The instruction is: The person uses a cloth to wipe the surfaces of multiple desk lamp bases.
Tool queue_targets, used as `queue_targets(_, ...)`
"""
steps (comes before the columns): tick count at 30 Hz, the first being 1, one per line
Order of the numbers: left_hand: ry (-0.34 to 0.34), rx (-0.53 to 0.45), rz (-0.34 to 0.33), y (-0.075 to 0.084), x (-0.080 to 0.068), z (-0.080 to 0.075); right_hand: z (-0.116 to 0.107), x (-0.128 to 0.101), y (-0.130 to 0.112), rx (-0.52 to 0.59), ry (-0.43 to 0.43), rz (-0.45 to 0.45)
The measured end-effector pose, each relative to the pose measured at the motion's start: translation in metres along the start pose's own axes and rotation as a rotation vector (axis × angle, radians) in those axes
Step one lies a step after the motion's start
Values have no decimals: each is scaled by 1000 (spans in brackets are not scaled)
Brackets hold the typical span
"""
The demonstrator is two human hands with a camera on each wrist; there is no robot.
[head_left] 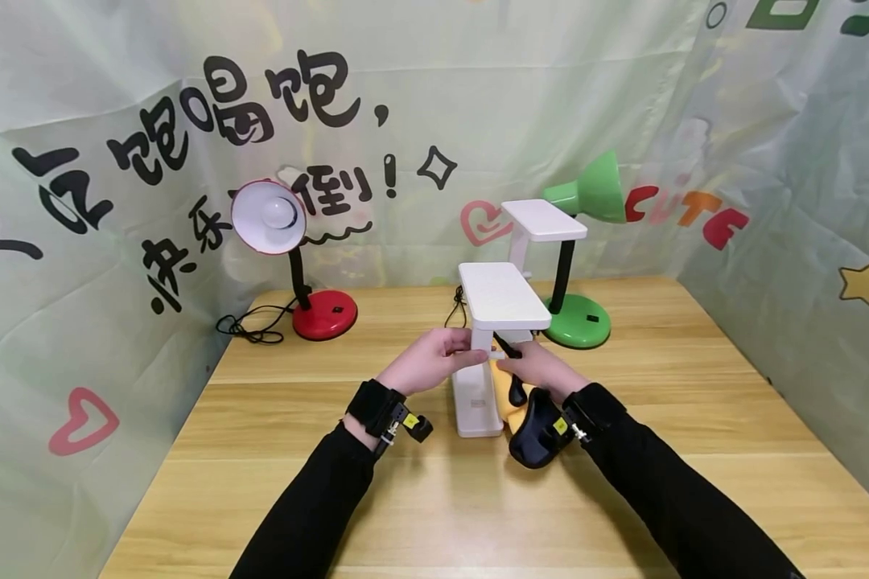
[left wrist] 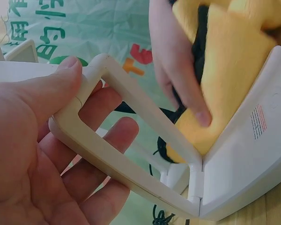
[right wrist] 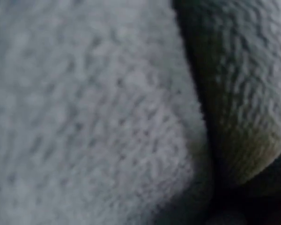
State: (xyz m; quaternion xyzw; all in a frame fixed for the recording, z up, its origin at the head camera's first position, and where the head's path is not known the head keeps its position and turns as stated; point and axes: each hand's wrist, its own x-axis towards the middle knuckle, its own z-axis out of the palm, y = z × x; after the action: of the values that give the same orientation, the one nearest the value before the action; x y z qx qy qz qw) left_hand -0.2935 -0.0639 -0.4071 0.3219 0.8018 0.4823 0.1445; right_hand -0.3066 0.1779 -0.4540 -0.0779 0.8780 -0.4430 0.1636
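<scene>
Left hand [head_left: 427, 363] gripped white folding lamp [head_left: 488, 354] arm, fingers curled round it. Right hand [head_left: 536, 371] at lamp's 3 o'clock pressed yellow cloth [left wrist: 229, 70] against upright base, fingers bent over cloth.

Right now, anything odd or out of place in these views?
Mostly no. The right wrist view is blocked: fuzzy cloth fills the lens, so it shows nothing of the work. Otherwise the left hand holds the white folding lamp by its arm while the right hand presses a yellow cloth against it. No damage or spills visible.
</scene>
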Motion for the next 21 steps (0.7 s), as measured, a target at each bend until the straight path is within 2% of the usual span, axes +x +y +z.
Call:
queue_targets(8, 3, 11, 10, 0, 0, 0, 6, -39, -5, -100, -94, 40)
queue_targets(14, -2, -2, 16, -3, 0, -2, 13, -73, -10, -144, -177, -3)
queue_targets(18, 6, 17, 16, -2, -1, -2, 14, -82, -10, -148, -189, 15)
queue_targets(21, 4, 24, 15, -1, 0, -2, 15, -78, -9, -113, -156, 42)
